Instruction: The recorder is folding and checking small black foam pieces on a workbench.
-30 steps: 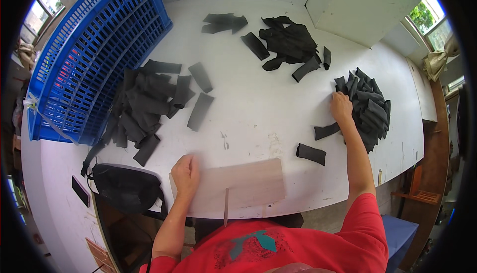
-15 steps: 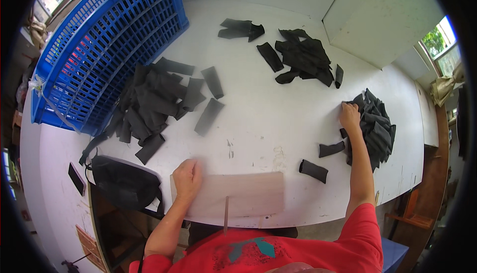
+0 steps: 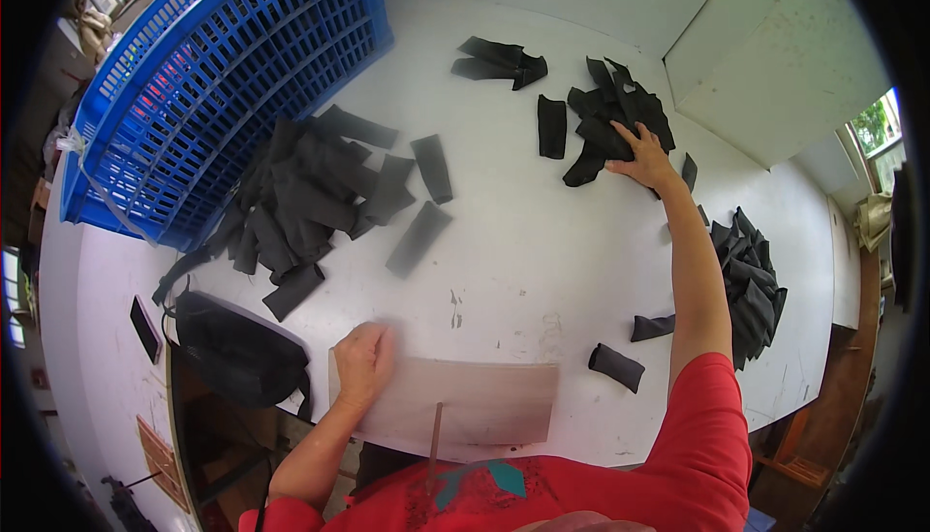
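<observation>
My left hand (image 3: 364, 362) is closed in a fist at the left end of a flat translucent brownish board (image 3: 484, 391) near the table's front edge. Its curled fingers hide whatever may be in them. Reaching far forward, my right hand (image 3: 644, 157) has its fingers spread over the far pile of black fabric pieces (image 3: 610, 110), fingertips touching the cloth. Beside that pile lies a single black piece (image 3: 552, 127). Another pile of black pieces (image 3: 744, 290) sits to the right of my forearm, and a rolled black piece (image 3: 616, 367) lies nearer me.
A large blue plastic basket (image 3: 237, 77) leans at the back left, with a heap of dark fabric pieces (image 3: 310, 183) before it. At the left are a black bag (image 3: 237, 348) and a phone (image 3: 145, 328). White panels (image 3: 775, 67) border the table's far right.
My right hand has left the right-hand pile and moved forward and left onto the far pile, its fingers now spread. My left fist stays by the board. The view has shifted slightly.
</observation>
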Motion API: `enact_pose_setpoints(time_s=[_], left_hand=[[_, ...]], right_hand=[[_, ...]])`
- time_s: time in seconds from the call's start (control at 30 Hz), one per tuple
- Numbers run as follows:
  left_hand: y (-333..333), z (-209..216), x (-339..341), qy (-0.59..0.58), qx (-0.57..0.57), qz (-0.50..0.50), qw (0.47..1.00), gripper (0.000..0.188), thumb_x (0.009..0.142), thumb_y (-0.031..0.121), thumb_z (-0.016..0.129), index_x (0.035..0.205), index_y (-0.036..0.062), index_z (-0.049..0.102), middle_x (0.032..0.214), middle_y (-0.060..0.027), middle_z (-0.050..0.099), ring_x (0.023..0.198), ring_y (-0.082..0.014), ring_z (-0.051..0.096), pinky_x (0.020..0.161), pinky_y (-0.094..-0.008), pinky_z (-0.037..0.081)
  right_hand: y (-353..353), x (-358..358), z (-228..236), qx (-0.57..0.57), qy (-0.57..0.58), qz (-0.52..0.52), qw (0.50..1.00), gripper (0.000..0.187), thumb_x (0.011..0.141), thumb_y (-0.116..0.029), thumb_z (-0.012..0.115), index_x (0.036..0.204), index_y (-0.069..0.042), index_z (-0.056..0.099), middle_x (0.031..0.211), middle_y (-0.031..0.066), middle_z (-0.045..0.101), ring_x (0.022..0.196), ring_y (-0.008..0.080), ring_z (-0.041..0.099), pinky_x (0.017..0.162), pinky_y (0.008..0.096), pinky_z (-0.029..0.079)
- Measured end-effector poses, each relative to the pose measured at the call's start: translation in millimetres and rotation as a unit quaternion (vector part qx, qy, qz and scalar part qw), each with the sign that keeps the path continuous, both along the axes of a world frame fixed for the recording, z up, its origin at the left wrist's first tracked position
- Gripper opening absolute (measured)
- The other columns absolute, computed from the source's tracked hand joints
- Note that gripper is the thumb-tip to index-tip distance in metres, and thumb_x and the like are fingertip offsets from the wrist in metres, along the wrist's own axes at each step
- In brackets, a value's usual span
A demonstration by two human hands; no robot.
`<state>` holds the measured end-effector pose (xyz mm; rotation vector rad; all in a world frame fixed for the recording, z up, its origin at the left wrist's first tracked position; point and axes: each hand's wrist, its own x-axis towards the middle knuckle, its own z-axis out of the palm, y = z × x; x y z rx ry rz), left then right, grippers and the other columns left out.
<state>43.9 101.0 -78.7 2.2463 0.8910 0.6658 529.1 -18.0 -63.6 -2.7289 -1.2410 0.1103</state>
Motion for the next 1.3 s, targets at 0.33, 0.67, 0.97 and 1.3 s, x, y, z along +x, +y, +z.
enact_pose_setpoints(time_s=[0.33, 0.67, 0.97, 1.3], left_hand=[[-1.7, 14.4, 45.1, 0.021, 0.168, -0.179, 0.969, 0.042, 0.069, 0.008, 0.058, 0.11, 0.01, 0.051, 0.116, -0.018, 0.041, 0.107, -0.0369, 0.038, 0.085, -0.0464, 0.033], [82.0, -16.9, 111.7, 0.159, 0.286, -0.063, 0.943, 0.045, 0.08, 0.038, 0.048, 0.121, 0.0201, 0.043, 0.13, -0.0106, 0.033, 0.119, -0.0368, 0.027, 0.089, -0.0556, 0.024], [149.4, -12.2, 87.4, 0.177, 0.132, -0.099, 0.97, 0.042, 0.084, 0.04, 0.039, 0.114, 0.013, 0.045, 0.114, -0.013, 0.044, 0.102, -0.0406, 0.044, 0.085, -0.0592, 0.025], [172.4, 16.7, 86.1, 0.069, 0.024, -0.181, 0.981, 0.027, 0.078, 0.024, 0.049, 0.086, -0.0004, 0.059, 0.089, -0.0173, 0.058, 0.083, -0.0326, 0.056, 0.076, -0.0358, 0.043]], right_hand=[[8.4, -71.6, 2.4, 0.017, -0.197, 0.028, 0.98, 0.047, 0.065, -0.006, 0.058, 0.109, -0.018, 0.055, 0.075, 0.0119, 0.057, 0.063, 0.0276, 0.059, 0.06, 0.0346, 0.048], [12.1, -182.5, 39.2, 0.002, -0.009, 0.011, 1.0, 0.04, 0.067, -0.002, 0.054, 0.104, -0.015, 0.059, 0.078, 0.0158, 0.061, 0.073, 0.0312, 0.059, 0.068, 0.0376, 0.048], [23.7, -299.4, 69.7, -0.021, 0.071, 0.056, 0.996, 0.038, 0.067, 0.0, 0.051, 0.1, -0.014, 0.061, 0.077, 0.0159, 0.061, 0.073, 0.0318, 0.059, 0.067, 0.0377, 0.048], [38.8, -379.7, 60.0, -0.123, 0.067, 0.241, 0.96, 0.056, 0.066, -0.031, 0.066, 0.112, -0.005, 0.048, 0.079, 0.0166, 0.059, 0.075, 0.0275, 0.059, 0.062, 0.0357, 0.049]])
